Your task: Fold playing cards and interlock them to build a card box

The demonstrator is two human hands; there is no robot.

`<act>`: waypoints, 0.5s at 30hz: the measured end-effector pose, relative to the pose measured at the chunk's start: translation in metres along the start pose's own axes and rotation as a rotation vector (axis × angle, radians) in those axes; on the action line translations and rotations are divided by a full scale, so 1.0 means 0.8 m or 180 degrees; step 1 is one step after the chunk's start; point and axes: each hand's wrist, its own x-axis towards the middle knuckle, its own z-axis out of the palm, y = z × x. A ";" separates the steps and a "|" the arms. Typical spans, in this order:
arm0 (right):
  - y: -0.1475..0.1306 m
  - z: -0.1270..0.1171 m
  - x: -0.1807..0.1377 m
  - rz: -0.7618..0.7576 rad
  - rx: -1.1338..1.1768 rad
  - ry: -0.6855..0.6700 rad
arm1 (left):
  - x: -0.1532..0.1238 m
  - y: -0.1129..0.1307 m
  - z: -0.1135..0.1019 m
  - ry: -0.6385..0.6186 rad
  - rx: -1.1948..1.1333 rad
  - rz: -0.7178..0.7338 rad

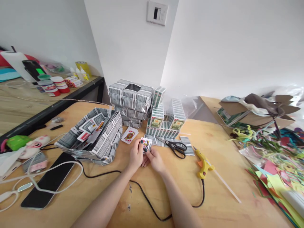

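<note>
Between my two hands is a playing card (pixel 147 142), face up, with a court figure on it; whether more cards lie under it I cannot tell. My left hand (pixel 137 155) grips its left side, thumb on the face. My right hand (pixel 153 159) pinches its lower right edge. Just left of them a small pile of playing cards (pixel 129 135) lies face up on the table. Black-handled scissors (pixel 177 148) rest to the right on face-down cards (pixel 190 150). Further right lies a yellow glue gun (pixel 204 164) with a glue stick in its back end.
A box built from folded cards (pixel 116 126) holds loose cards at the left. Behind stand stacked card-built boxes (pixel 131 98) and several packs of cards (pixel 178 117). A black cord (pixel 147 196) crosses the table (pixel 228 139). A phone (pixel 48 183) lies left, paper scraps (pixel 273 174) right.
</note>
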 end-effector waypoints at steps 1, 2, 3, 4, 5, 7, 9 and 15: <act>0.000 0.001 -0.001 -0.0023 -0.0076 -0.0008 | 0.000 0.001 0.000 -0.0006 0.0015 -0.0029; 0.001 0.002 -0.001 -0.0063 -0.0123 0.0014 | 0.000 0.001 -0.001 -0.0005 0.0023 -0.0043; 0.001 0.003 -0.001 -0.0108 -0.0147 0.0055 | 0.000 0.001 -0.001 0.0010 0.0025 -0.0045; 0.002 0.004 -0.001 -0.0154 -0.0150 0.0127 | 0.000 0.001 -0.002 0.0034 0.0016 -0.0043; 0.002 0.004 0.000 -0.0197 -0.0132 0.0232 | 0.000 0.001 -0.002 0.0054 -0.0003 -0.0043; 0.002 0.004 0.000 -0.0254 -0.0029 0.0472 | -0.001 0.002 -0.002 0.0079 -0.0041 -0.0060; 0.000 0.002 0.001 -0.0263 0.0147 0.0635 | -0.003 0.003 -0.002 0.0071 -0.0048 -0.0082; -0.004 0.001 0.000 -0.0181 0.0358 0.0642 | -0.003 0.008 -0.002 0.0053 -0.0393 -0.0164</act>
